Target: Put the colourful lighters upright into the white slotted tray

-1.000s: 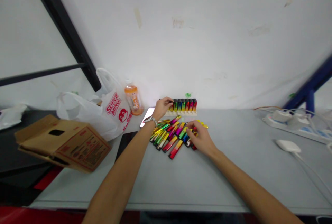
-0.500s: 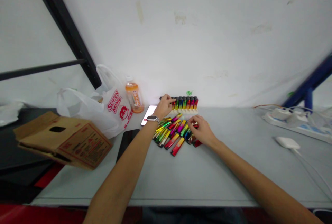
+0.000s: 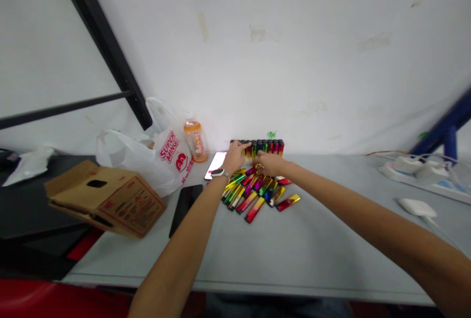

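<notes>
Standing lighters: straight row of shiny, multicoloured metallic lighters with black tops [image 3: 265, 146] is set upright; left end and lower front are partly covered by hands, so no full count is possible.
Loose lighters: flat, overlapping pile of shiny metallic lighters [image 3: 264, 186] is left unstood in front of the row; one red-and-gold lighter [image 3: 288, 202] is laid apart at the pile's right edge.
Progress: judged partway; one row is stood up, a sizeable heap is left lying.
Left hand: left hand [image 3: 234, 157] is placed at the row's left end, index finger stretched along it; whether anything is gripped cannot be told.
Right hand: right hand [image 3: 271, 164] is held just in front of the row, fingers bunched over the pile's far edge; grip is hidden, cannot be told.
Bottle: clear plastic bottle of orange drink [image 3: 195, 141] is stood left of the row.
</notes>
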`<state>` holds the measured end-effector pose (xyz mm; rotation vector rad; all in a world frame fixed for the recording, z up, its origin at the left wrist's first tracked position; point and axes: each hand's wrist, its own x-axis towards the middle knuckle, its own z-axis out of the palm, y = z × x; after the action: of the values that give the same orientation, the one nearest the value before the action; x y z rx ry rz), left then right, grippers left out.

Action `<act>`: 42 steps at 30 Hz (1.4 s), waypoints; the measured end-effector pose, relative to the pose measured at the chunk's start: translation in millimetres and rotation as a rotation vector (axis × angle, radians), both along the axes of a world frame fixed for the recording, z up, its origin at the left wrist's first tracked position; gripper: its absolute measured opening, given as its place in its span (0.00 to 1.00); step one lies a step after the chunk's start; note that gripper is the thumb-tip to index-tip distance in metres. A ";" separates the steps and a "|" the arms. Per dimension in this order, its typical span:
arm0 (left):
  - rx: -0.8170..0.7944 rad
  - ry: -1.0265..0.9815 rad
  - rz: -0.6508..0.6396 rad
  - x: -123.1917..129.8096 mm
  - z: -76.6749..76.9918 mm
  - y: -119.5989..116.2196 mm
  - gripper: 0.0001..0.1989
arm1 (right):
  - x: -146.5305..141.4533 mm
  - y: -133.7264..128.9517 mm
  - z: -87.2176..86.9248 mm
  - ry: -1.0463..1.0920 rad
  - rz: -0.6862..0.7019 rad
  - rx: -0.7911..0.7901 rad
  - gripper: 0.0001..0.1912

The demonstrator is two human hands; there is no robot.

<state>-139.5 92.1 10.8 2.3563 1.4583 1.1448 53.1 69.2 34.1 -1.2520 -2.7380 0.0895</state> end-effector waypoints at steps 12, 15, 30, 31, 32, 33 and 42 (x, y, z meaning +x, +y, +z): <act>0.069 -0.401 0.084 3.3 8.3 -38.0 0.22 | 5.6 6.8 3.4 0.080 0.113 0.047 0.09; -0.034 -0.547 0.123 11.7 12.4 -67.8 0.15 | 16.1 -10.9 1.8 0.280 0.099 0.014 0.05; -0.117 -0.566 -0.173 65.9 7.1 -131.4 0.14 | 28.9 -101.6 -22.2 1.088 -0.068 -0.376 0.11; -0.122 -0.576 -0.146 66.7 6.0 -132.9 0.14 | 29.5 -102.6 -24.1 1.078 -0.092 -0.338 0.10; -0.121 -0.575 -0.117 67.5 4.7 -134.3 0.14 | 29.8 -103.3 -26.2 1.061 -0.113 -0.309 0.10; -0.117 -0.562 -0.091 68.6 3.4 -135.5 0.15 | 29.7 -103.9 -28.5 1.045 -0.130 -0.288 0.10; -0.102 -0.385 0.026 78.6 -7.1 -135.0 0.21 | 27.0 -102.7 -40.8 1.045 -0.167 -0.197 0.08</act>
<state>-60.9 -42.9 3.8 1.9187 1.3741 1.3982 80.1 -33.5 -6.7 -1.0287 -1.7415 0.7641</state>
